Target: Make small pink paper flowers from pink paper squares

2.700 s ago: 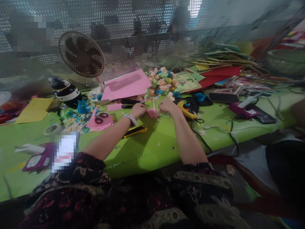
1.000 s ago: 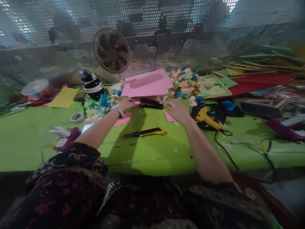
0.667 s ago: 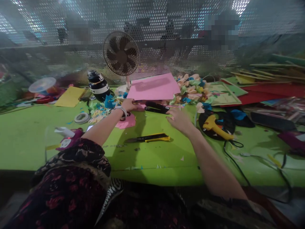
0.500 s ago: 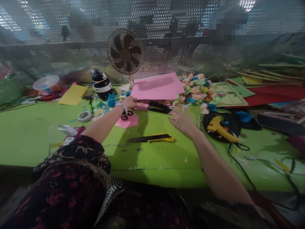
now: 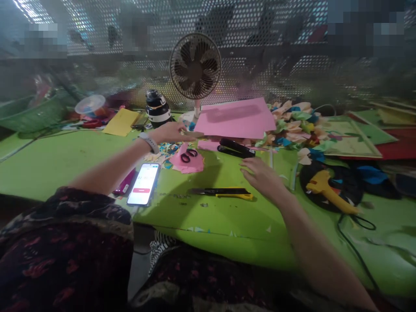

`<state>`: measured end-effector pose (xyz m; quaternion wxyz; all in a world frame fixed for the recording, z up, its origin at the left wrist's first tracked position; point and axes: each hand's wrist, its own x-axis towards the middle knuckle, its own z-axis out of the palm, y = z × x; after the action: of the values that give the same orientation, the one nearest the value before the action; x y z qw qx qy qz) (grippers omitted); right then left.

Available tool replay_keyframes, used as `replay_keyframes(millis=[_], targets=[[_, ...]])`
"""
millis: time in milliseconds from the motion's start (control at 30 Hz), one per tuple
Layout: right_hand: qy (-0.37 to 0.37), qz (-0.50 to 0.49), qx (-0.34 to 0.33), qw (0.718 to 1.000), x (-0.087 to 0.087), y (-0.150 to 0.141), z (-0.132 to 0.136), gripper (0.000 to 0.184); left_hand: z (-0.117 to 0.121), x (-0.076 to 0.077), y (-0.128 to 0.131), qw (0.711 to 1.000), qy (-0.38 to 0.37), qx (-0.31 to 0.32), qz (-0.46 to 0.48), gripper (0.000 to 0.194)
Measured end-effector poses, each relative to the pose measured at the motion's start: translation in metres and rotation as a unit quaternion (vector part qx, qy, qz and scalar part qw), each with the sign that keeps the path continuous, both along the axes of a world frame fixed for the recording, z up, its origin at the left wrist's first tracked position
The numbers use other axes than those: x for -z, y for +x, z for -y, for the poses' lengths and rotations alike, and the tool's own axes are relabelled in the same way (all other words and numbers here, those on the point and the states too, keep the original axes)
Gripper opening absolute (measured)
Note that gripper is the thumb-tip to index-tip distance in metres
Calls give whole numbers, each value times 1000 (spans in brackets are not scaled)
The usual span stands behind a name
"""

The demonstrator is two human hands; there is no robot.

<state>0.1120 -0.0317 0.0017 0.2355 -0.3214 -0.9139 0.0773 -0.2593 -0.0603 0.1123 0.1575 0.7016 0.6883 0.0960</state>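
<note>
**One stapler (image 5: 235,148), nearer the right hand (image 5: 264,177) than the left hand (image 5: 170,131)**

The black stapler lies on the desk (image 5: 224,221) between the two hands. Its long axis runs mostly left to right, slanting so that the right end sits nearer the body and the left end farther off. From the right fingers it lies on the far side and slightly left, its right end just beside the fingertips; whether they touch it, I cannot tell.

The right hand is palm down and low, its fingers loosely spread, nothing seen in them. Its forearm comes in from the near right, angled toward the far left.

The left hand is farther out, beside the near-left corner of the big pink sheet (image 5: 237,120), with the stapler to its right and a little nearer the body. Its forearm rises from the near left, a white band (image 5: 148,142) at the wrist. I cannot tell whether its fingers are closed on anything.
</note>
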Motion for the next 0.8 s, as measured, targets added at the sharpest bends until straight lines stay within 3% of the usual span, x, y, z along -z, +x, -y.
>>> replay_keyframes(millis=[133,200,233,400,500,600,700,800], targets=[[-11,9,-9,1000,0,0,5,33,32,5,4,991,-107,-1,-75,104],[-19,5,-17,1000,2,-1,6,32,41,13,3,988,-126,9,-88,110],[-24,1,-24,999,2,-3,7,31,43,16,2,987,-125,6,-98,105],[-74,5,-100,992,-8,-22,18,28,42,25,-7,984,-103,-46,-134,39],[-103,53,-153,981,-22,-47,27,28,41,28,-16,990,-99,-84,-55,24],[-62,110,-169,977,-30,-80,31,31,38,35,-26,975,-115,-150,119,13],[-31,147,-184,972,-27,-115,29,33,34,41,-36,942,-114,-195,249,10],[-25,166,-203,965,-20,-140,27,35,36,36,-41,933,-97,-216,272,11]])
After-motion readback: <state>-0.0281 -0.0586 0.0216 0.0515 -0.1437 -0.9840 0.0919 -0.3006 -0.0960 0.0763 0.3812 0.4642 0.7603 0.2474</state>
